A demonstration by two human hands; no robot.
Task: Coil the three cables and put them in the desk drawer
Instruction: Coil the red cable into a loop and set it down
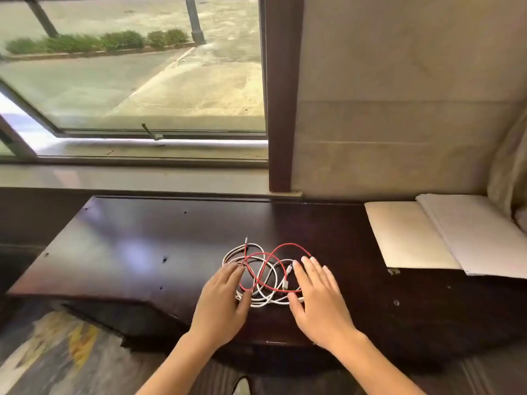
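A tangle of cables lies in the middle of the dark wooden desk (142,252): a red cable (281,246) looped over white cables (266,300). I cannot separate the white ones. My left hand (222,303) rests flat on the tangle's left edge, fingers spread over the loops. My right hand (316,297) lies flat at its right edge, fingertips touching the red loop. Neither hand grips a cable. No drawer shows from this angle.
White folded sheets or a folder (422,238) lie on the desk's right end. A window with a wide sill (142,149) runs behind the desk; a dark frame post (282,109) and a beige wall stand at the back right. Patterned carpet lies below left.
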